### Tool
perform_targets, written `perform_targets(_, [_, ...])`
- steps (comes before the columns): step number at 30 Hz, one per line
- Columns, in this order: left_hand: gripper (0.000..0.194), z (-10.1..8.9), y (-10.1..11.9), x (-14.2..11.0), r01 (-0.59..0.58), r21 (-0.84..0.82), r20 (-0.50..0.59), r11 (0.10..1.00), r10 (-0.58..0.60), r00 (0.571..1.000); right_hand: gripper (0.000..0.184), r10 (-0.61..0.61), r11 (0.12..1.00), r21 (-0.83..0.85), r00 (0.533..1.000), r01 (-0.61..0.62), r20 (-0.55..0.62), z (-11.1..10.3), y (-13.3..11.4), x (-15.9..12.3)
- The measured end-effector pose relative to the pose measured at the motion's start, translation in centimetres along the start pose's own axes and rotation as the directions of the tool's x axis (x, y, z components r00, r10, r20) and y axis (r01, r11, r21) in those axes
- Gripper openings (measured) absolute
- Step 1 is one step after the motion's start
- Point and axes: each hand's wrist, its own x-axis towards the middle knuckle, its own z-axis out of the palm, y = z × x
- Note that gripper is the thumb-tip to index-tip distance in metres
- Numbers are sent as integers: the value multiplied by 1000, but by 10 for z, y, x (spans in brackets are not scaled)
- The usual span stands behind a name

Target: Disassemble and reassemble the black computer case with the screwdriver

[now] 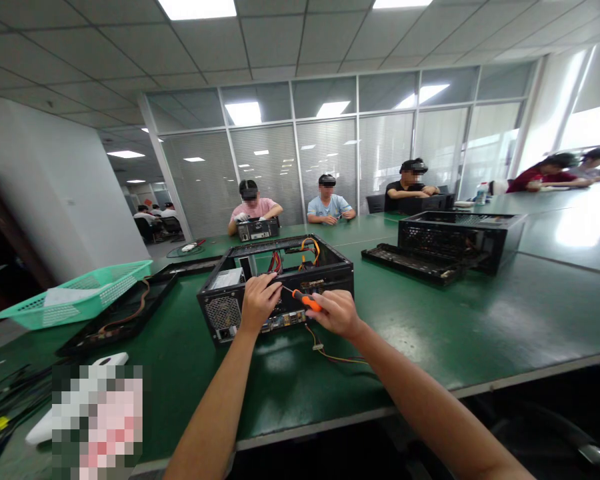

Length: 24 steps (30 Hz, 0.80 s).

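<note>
A black computer case [341, 277] lies on its side on the green table, its open side up and its rear panel towards me. Coloured cables [310, 248] and a power supply [229, 278] show inside. My right hand [337, 313] is closed around the orange and black handle of a screwdriver [307, 300], whose shaft points left at the rear panel. Beside the screwdriver's tip, my left hand [259, 301] is at the case's upper rear edge, fingertips bent together; whatever they pinch is too small to make out.
A mint-green basket [75, 300] and a removed black panel [120, 313] lie to the left. Black cables [10, 400] are near the front left. A second open case [500, 240] stands to the right, a detached panel [413, 261] beside it. Several people sit across the table.
</note>
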Motion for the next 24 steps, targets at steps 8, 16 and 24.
perform_targets(8, [13, 1, -1, -1, 3, 2, -8, 1000, -3, 1000, 24, -33, 999, 38, 999, 31, 43, -2, -3, 2])
perform_targets(16, [13, 1, 1, 0, 11, -6, -18, 1000, -11, 1000, 32, -37, 997, 69, 996, 31, 87, 0, -10, 2])
perform_targets(24, [13, 1, 1, 0, 22, -21, -17, 1000, -22, 1000, 26, 25, 1000, 20, 997, -24, -79, 4, -10, -2])
